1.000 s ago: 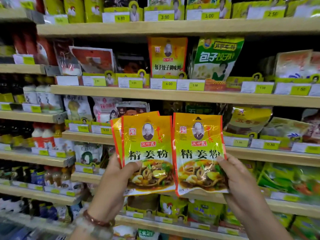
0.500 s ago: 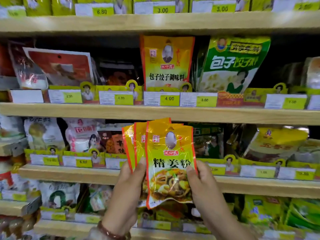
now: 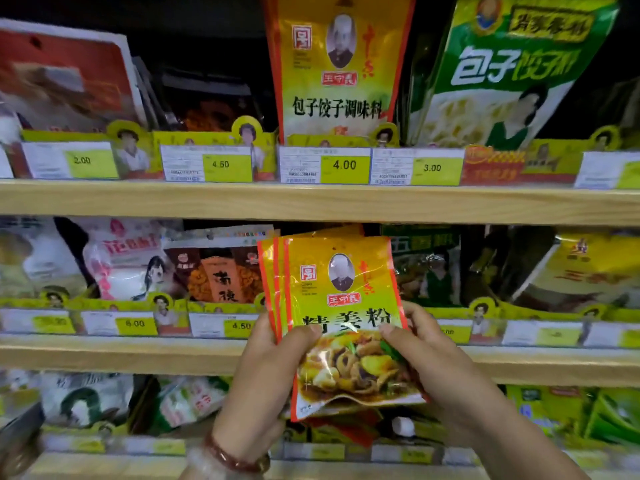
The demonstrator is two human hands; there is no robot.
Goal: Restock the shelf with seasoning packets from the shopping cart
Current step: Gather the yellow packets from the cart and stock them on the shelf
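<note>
Yellow seasoning packets (image 3: 341, 306), fanned in a small stack, sit at lower centre of the frame; your left hand (image 3: 266, 372) and right hand (image 3: 433, 362) pinch them from either side, before the wooden shelf (image 3: 138, 355).

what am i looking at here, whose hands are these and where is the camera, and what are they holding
There is no machine here. A person wears one wide-angle camera on the head, looking forward and down, so you see their own two hands from above. The left hand, with a bead bracelet at the wrist, and the right hand together hold a small stack of yellow and orange seasoning packets, fanned slightly so several edges show. Both thumbs press on the front packet. Behind are wooden store shelves filled with other seasoning bags, with price tags along their front edges. The packets are up in front of the middle shelf, not yet placed on it.
</note>
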